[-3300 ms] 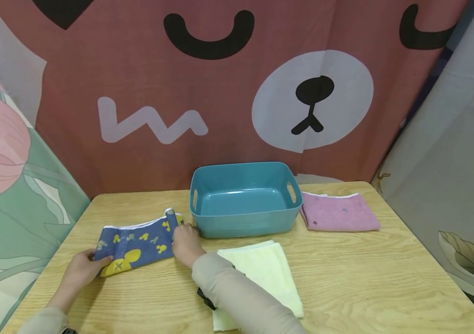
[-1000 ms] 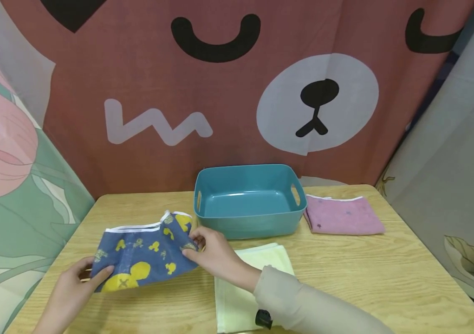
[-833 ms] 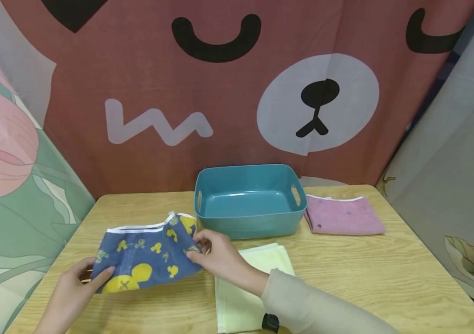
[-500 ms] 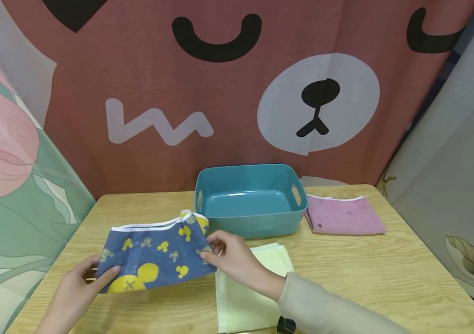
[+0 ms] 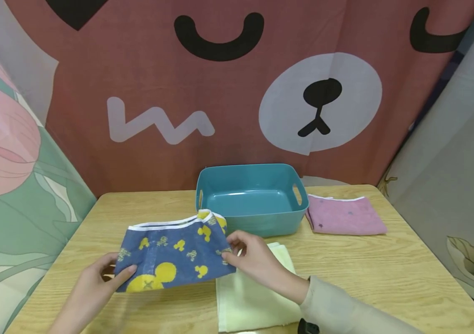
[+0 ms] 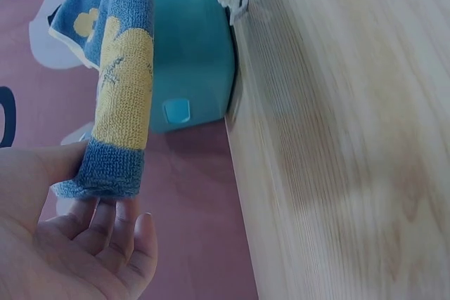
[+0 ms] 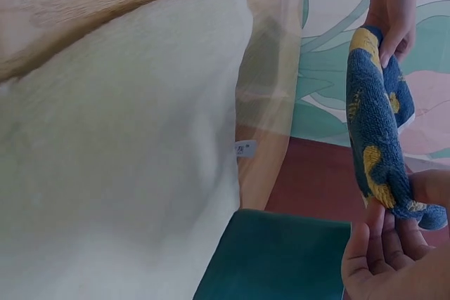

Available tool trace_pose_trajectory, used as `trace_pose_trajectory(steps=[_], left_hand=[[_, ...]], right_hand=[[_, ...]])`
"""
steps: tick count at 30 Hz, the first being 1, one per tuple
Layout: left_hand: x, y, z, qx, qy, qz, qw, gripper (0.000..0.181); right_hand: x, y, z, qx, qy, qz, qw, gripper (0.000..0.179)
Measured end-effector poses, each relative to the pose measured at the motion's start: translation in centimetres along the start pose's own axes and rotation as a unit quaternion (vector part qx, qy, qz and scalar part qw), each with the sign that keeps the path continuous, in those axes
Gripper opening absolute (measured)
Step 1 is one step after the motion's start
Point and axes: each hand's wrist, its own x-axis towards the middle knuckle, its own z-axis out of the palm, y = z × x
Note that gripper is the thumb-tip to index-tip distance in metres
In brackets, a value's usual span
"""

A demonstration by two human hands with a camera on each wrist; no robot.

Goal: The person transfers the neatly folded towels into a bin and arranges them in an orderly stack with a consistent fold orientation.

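Note:
A folded blue towel with yellow mouse-head prints and white edging hangs between my two hands, off the table. My left hand pinches its left end, thumb in front and fingers behind. At the right end my right hand pinches it the same way. The left wrist view shows the towel's folded edge lying between thumb and fingers. Both hands also appear in the right wrist view, with the towel stretched from one to the other. Below my right forearm lies a folded pale yellow towel.
A teal bin with handle holes stands at the back middle of the wooden table, nothing in it. To its right lies a folded pink towel. A bear-print curtain hangs behind the table.
The blue towel has been lifted off the table and carried to the right by both hands. My right hand shifted from its upper right corner to its right side.

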Motion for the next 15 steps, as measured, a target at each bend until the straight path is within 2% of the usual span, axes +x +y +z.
trace_pose_trajectory(steps=[7,15], left_hand=[[0.1,1.2,1.0,-0.006,-0.002,0.006,1.0000,0.047],[0.2,2.3,2.3,-0.029,0.006,0.033,0.9990,0.038]], right_hand=[[-0.9,0.9,-1.2,-0.022,0.017,0.002,0.9996,0.018],[-1.8,2.0,-2.3,-0.026,0.029,-0.004,0.9992,0.016]])
